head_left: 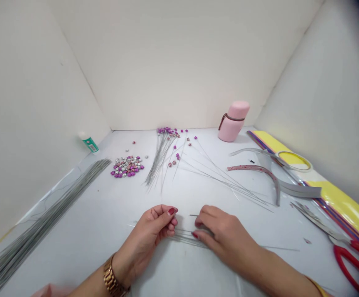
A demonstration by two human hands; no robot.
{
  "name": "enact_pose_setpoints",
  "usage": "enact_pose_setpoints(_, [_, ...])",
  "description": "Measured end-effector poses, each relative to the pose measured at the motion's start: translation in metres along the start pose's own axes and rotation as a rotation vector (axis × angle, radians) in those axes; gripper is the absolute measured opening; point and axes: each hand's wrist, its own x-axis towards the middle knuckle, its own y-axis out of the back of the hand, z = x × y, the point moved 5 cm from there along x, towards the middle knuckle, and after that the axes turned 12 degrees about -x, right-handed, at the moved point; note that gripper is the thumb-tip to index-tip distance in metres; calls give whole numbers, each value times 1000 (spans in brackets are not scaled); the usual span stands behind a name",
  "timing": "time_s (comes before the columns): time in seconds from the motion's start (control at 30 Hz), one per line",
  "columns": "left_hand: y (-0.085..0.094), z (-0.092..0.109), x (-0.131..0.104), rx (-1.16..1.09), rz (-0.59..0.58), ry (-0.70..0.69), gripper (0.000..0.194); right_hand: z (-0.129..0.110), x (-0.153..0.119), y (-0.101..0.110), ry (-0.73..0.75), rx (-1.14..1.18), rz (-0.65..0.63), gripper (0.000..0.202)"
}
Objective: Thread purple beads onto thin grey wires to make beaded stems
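Observation:
My left hand [156, 227] is closed in a pinch, thumb against forefinger, at the middle front of the table. What sits between its fingertips is too small and hidden to name. Just to the right, my right hand [224, 231] has its fingers curled round a thin grey wire [193, 215], whose short end sticks out towards the left hand. Several loose wires [187, 239] lie on the table beneath both hands. Beyond them is a bunch of wires [157, 159] tipped with purple and pink stars, with several more star-tipped wires [228, 181] fanned out to the right.
A pile of small purple, pink and silver stars [126, 167] lies at left, beside a long bundle of wires [52, 214]. A pink flask [233, 121] stands at the back. Along the right are red-handled scissors [336, 239], a tape roll [294, 161], ribbon strips [256, 168] and yellow wrapping sheets [340, 198].

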Motion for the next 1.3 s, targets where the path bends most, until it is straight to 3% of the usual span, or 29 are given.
enact_pose_setpoints(0.1, [0,0,-1,9,4,-3,18,-9,-3,-9,48,-66,-34,7])
enact_pose_setpoints(0.27, [0,3,-2,39,3,-58,16,-14,-7,-21,114,-184,20,10])
enact_pose_setpoints(0.43, [0,12,-3,56,18,-129,14,-9,-7,-15,95,-183,78,15])
enact_pose_setpoints(0.63, [6,19,-4,51,56,-201,15,0,-3,-8,46,-75,-3,15])
enact_pose_setpoints(0.73, [13,26,-3,45,116,-292,15,2,-2,-5,26,-51,-33,20])
enact_pose_setpoints(0.97, [28,38,0,-19,250,-480,17,4,-4,10,34,-27,81,21])
enact_pose_setpoints(1.17, [39,53,-2,-23,321,-666,13,6,-5,9,57,-61,94,26])
enact_pose_setpoints(1.3, [27,41,0,-107,210,-528,11,7,-5,7,51,-60,86,28])
